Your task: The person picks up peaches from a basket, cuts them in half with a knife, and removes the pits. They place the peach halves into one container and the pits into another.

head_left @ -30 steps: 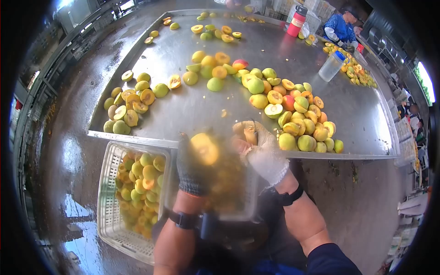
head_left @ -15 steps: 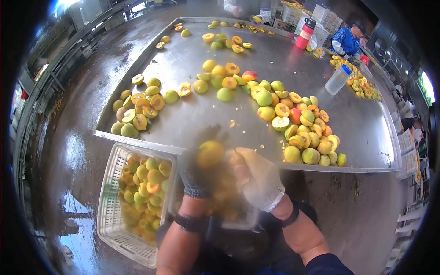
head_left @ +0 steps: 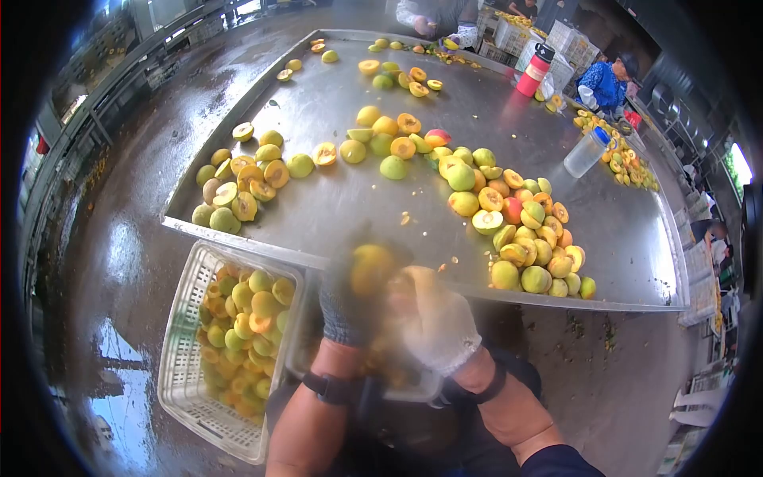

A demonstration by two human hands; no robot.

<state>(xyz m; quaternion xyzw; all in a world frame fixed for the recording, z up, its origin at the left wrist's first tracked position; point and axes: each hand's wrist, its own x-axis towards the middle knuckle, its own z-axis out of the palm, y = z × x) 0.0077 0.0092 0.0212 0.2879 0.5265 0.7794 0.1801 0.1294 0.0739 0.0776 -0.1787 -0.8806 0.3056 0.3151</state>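
My left hand [head_left: 347,294], in a dark grey glove, is closed around a yellow peach [head_left: 372,269] by the table's near edge. My right hand [head_left: 435,322], in a white glove, is right beside it with its fingers curled in. A blurred patch covers the meeting point of both hands, so whatever the right fingers hold cannot be made out. Below the hands, part of a pale crate [head_left: 417,391] shows, with blurred yellow fruit. Ahead on the metal table [head_left: 334,215] lie whole and halved peaches [head_left: 531,213], most heaped to the right.
At lower left stands a white plastic crate [head_left: 179,381] full of peaches. A clear bottle with a blue lid [head_left: 584,155] and a red bottle [head_left: 534,73] stand on the table. A person in blue [head_left: 604,86] works at the far right; another person's sleeves [head_left: 453,17] show at the far edge.
The view has shifted slightly. Both hands stay together at the table's near edge, the peach still in the left one; the right hand sits slightly lower and further left in view.
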